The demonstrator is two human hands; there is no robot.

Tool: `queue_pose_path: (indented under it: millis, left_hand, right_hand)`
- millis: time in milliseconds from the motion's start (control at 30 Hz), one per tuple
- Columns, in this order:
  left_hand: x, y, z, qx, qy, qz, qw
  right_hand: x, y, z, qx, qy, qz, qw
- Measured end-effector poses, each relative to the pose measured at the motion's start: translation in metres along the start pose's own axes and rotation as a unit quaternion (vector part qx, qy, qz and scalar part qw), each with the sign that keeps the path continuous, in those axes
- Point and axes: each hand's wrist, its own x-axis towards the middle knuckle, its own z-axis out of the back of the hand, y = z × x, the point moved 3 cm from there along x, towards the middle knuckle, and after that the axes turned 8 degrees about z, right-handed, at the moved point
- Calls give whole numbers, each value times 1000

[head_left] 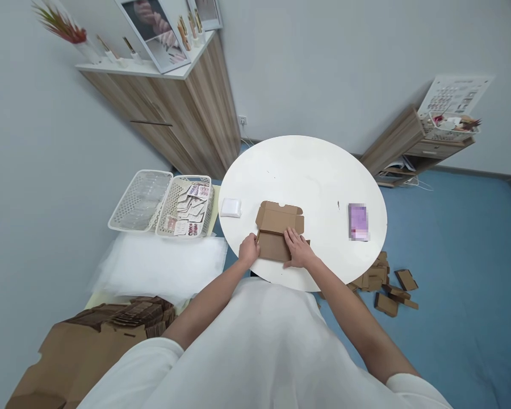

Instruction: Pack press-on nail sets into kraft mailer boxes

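Note:
A brown cardboard box, partly folded with its lid laid back, rests near the front edge of the round white table. My left hand is closed on the box's left side wall. Spread flat, my right hand lies on the right part of the box, fingers over the fold, holding nothing. A small stack of white sheets or packets sits to the left of the box. At the table's right side lies a purple item, its details blurred.
Left of the table stand white baskets, one with printed cards, beside clear plastic sheets. A large carton of folded cardboard is at the lower left. Small boxes lie on the floor at the right. Wooden cabinets stand behind.

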Motion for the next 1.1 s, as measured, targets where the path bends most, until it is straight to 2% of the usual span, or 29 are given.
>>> queue_pose_path:
  millis: [100, 233, 400, 467, 533, 600, 667, 733, 800, 867, 967, 1033, 1100]
  left_hand:
    - [-5, 0, 3, -35, 22, -55, 998]
    - [-7, -8, 7, -35, 93, -156, 983]
    - [2, -16, 6, -7, 120, -155, 981]
    - [4, -18, 5, -12, 124, -157, 980]
    - [5, -18, 4, -17, 125, -156, 980]
    - [4, -18, 3, -21, 122, -154, 980]
    - [3, -19, 1, -27, 122, -147, 981]
    - [2, -21, -1, -32, 124, -138, 982]
    - [1, -24, -3, -32, 127, -131, 983]
    - [1, -28, -5, -27, 131, -127, 983]
    - [0, -34, -8, -20, 139, -125, 982]
    - [-1, -38, -10, -21, 142, -124, 982]
    - [-1, -40, -12, -23, 143, -122, 982]
  right_hand:
    - [-3, -4, 2, -5, -4, 5, 1000]
    - [-6, -10, 4, -2, -14, 20, 1000]
    - [-10, -13, 5, 33, -33, 37, 998]
    - [-17, -17, 7, 70, -65, 43, 994]
    - [-30, -25, 8, 133, -126, 22, 983]
    - [-48, -38, 5, 224, -205, -47, 952]
    - [-65, -51, -5, 348, -259, -141, 890]
    - [-76, -59, -20, 480, -266, -219, 807]
    - [-80, -60, -32, 578, -255, -251, 733]
    - [-77, -57, -37, 626, -254, -253, 693]
    - [-68, -50, -34, 646, -253, -234, 681]
    - [-62, -46, -29, 636, -252, -216, 697]
    - [-58, -45, -23, 599, -256, -209, 729]
